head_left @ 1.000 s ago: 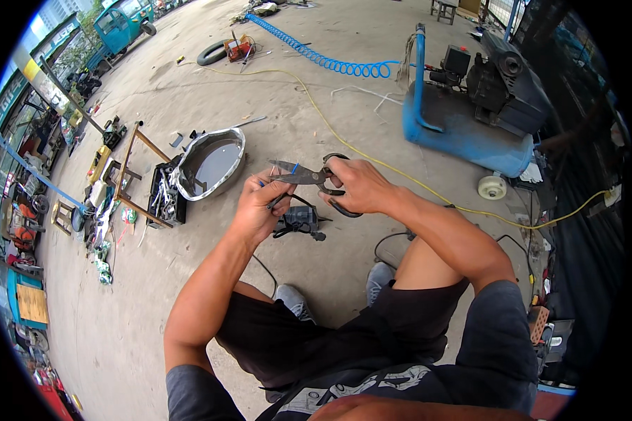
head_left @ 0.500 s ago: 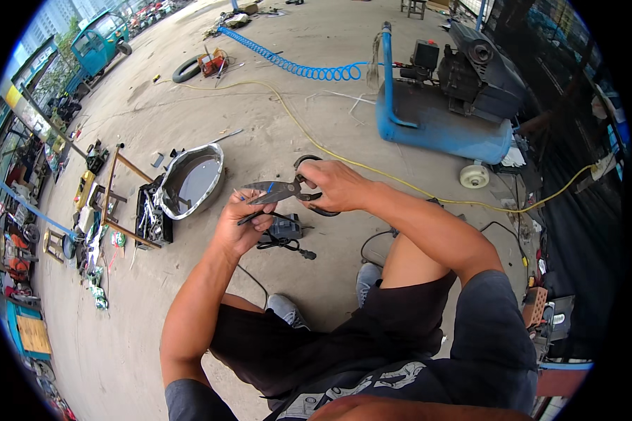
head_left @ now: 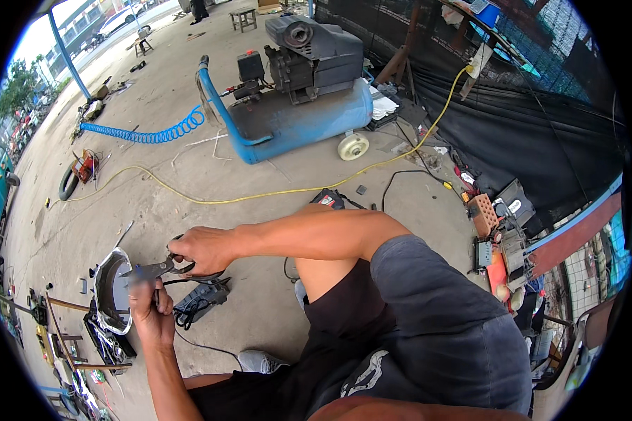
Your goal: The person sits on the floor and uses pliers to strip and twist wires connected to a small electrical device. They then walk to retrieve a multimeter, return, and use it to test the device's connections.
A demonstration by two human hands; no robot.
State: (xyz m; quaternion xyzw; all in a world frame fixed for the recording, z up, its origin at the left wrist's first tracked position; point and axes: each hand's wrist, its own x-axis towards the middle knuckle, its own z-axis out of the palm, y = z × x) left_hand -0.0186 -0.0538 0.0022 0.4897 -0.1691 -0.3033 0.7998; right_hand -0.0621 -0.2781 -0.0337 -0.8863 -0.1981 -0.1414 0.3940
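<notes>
My right hand (head_left: 207, 251) grips the loop handles of a pair of black scissors (head_left: 163, 267), whose blades reach across to my left fingers. My left hand (head_left: 154, 319) is closed on a thin black cable (head_left: 178, 281), close under the blades. Motion blurs the blade tips and left fingertips, so I cannot tell whether the blades touch the cable. On the ground just beneath my hands lies a dark box-shaped electrical device (head_left: 205, 296) with a bundled black lead. A metal-rimmed basin (head_left: 127, 324) of liquid stands beside my left hand.
A blue air compressor (head_left: 309, 116) stands ahead, with a coiled blue hose (head_left: 144, 135) to its left. Across the ground runs a yellow cable (head_left: 260, 199). An open black toolbox (head_left: 123, 346) sits near the basin. On the right are a perforated brick (head_left: 483, 215) and assorted clutter.
My view has swung to the right, so the compressor and basin appear farther left. The scissors and the cable are still in my hands.
</notes>
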